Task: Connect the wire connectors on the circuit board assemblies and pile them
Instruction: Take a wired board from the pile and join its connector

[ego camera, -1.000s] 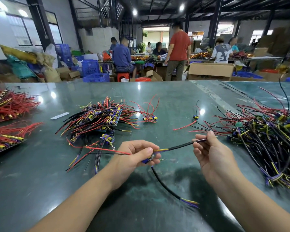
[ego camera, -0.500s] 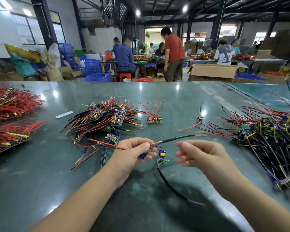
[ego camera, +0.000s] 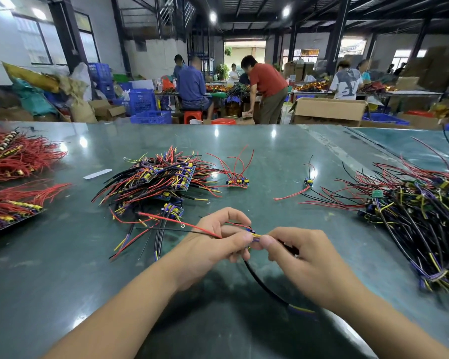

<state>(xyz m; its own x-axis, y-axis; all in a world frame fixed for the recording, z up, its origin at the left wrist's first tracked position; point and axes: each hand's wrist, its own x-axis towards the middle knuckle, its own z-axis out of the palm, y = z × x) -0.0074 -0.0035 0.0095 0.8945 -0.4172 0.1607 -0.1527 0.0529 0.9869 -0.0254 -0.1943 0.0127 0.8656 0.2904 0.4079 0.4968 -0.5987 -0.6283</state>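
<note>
Both hands meet over the green table (ego camera: 62, 294), just in front of the finished pile (ego camera: 156, 181) of wired boards.

Left hand (ego camera: 213, 244): thumb and fingers pinched on a small circuit board assembly (ego camera: 252, 232), mostly hidden; only a blue-and-yellow edge shows. Its red lead (ego camera: 176, 221) and a thin black lead (ego camera: 171, 230) trail from the grip toward the pile. Judged reason: board held steady as the fixed half of the joint.

Right hand (ego camera: 303, 257): thumb and forefinger pinched on the yellow wire end (ego camera: 258, 235) of a black sleeved cable (ego camera: 265, 283), fingertips almost touching those of the left hand. The cable loops down toward the person, its purple-yellow tail lying on the table. Gripping close to the tip probably keeps the soft wire from buckling when pushed in.

Cannot tell whether the connector is seated; the joint is covered by the fingers.

Beyond the pile: a single board with red leads (ego camera: 237, 181), and farther right another small board (ego camera: 308, 181). Far right of the pile, an unsorted heap (ego camera: 412, 216), likely stock awaiting connection.
</note>
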